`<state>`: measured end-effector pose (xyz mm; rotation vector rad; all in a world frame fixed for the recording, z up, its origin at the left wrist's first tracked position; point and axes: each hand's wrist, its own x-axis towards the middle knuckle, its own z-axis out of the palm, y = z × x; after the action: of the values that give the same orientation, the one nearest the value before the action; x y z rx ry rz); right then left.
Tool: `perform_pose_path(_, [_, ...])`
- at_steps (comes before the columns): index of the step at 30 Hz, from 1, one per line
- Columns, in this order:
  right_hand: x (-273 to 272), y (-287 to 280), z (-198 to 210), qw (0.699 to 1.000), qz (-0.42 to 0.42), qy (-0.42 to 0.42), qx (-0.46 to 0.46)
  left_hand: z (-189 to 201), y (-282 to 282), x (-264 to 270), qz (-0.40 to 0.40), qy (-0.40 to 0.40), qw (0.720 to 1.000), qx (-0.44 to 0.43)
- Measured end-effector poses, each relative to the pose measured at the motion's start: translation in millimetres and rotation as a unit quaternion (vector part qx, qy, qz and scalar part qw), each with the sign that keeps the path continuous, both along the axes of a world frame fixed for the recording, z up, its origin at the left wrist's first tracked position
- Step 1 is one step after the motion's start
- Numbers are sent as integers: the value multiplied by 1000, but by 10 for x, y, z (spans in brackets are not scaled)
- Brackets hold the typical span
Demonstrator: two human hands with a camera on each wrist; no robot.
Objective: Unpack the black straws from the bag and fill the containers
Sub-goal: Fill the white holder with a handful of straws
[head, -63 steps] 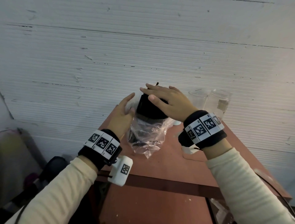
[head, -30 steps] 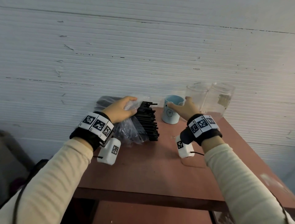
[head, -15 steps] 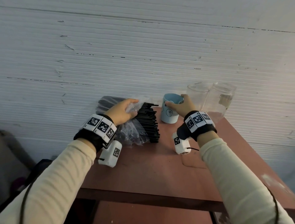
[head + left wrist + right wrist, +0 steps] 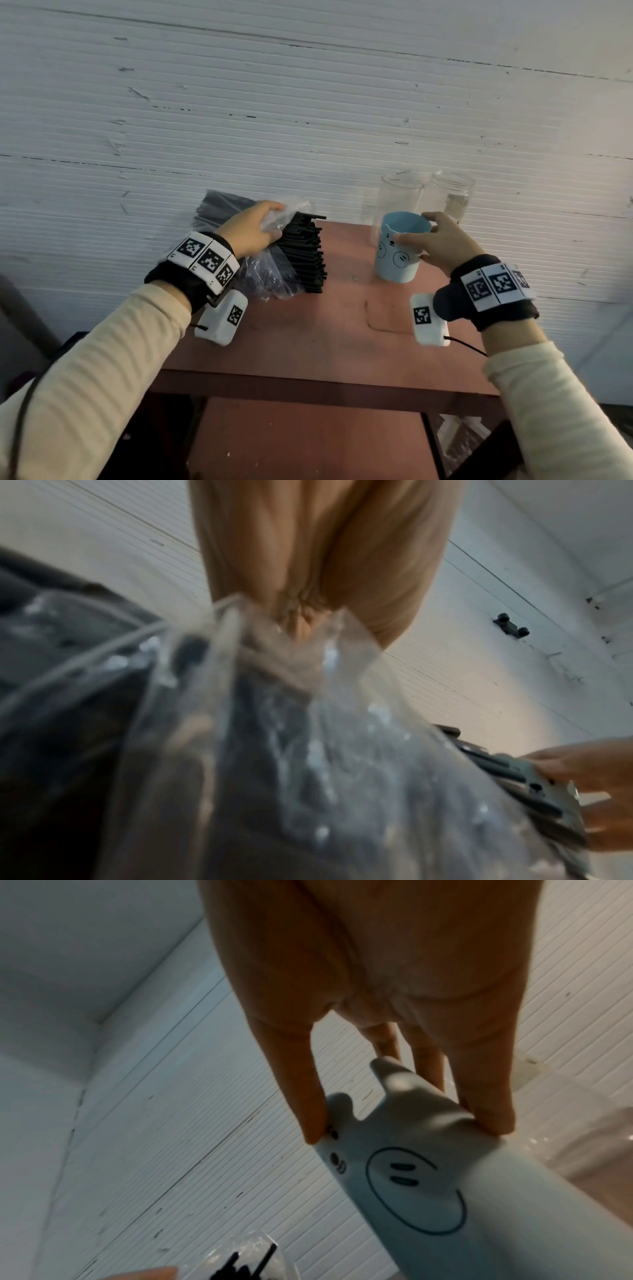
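Note:
A bundle of black straws (image 4: pixel 305 253) lies on its side at the back left of the reddish table (image 4: pixel 308 335), half out of a clear plastic bag (image 4: pixel 267 274). My left hand (image 4: pixel 260 226) grips the bag's crumpled top; the left wrist view shows the plastic (image 4: pixel 308 723) bunched under the fingers. My right hand (image 4: pixel 435 240) grips a light blue cup (image 4: pixel 399 253) with a bear face by its rim, thumb on the front, fingers on the far side. In the right wrist view the cup (image 4: pixel 428 1177) sits between thumb and fingers.
Two clear containers stand against the white ribbed wall behind the cup: a tumbler (image 4: pixel 397 202) and a jar (image 4: pixel 448 195). The table's front edge (image 4: pixel 308 387) is near my forearms, with a lower shelf (image 4: pixel 308 442) beneath. Bare tabletop lies between my wrists.
The straw bag was laid from upright onto its side at the left. My right hand left the bag, took the blue cup and has drawn it nearer and to the right.

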<state>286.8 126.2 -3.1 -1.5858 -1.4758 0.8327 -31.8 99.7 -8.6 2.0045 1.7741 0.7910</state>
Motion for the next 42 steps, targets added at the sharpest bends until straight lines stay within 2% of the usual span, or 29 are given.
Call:
perform_pose_path(4, [49, -14, -26, 999, -11, -6, -47, 53, -76, 19, -16, -28, 999, 7])
perform_pose_path(7, [21, -61, -12, 996, -16, -53, -63, 72, -121, 24, -12, -51, 999, 12])
perform_pose_path(9, [-41, -117, 16, 993, -29, -112, -24, 85, -143, 20, -3, -63, 998, 22])
perform_pose_path(12, [-245, -241, 110, 983, -31, -150, 103, 113, -173, 14, 14, -74, 997, 33])
perform_pose_path(14, [-454, -291, 159, 975, 11, -144, 171, 128, -187, 11, 21, -80, 996, 34])
perform_pose_path(16, [-700, -275, 170, 967, 79, -146, 196, 136, -196, 14, 23, -83, 996, 27])
perform_pose_path(21, [-1329, -125, 48, 959, 238, -143, 62, 165, -224, 44, 25, -79, 997, -3])
perform_pose_path(24, [-1507, -77, -77, 954, 245, -155, 78, 173, -251, 68, 22, -66, 997, -15])
perform_pose_path(28, [-1419, -28, -77, 964, 227, -114, 72, 175, -284, 66, 19, -69, 997, -19])
perform_pose_path(32, [-1147, -13, 18, 971, 230, -34, 62, 181, -308, 72, 28, -76, 997, -12])
perform_pose_path(35, [-1018, -43, 52, 971, 237, -3, 28, 185, -313, 83, 34, -77, 996, -14])
perform_pose_path(39, [-1150, -75, -25, 966, 246, 70, -31, 200, -313, 114, 41, -71, 997, -16])
perform_pose_path(42, [-1285, -86, -113, 970, 228, 80, 18, 211, -312, 140, 47, -71, 996, -19])
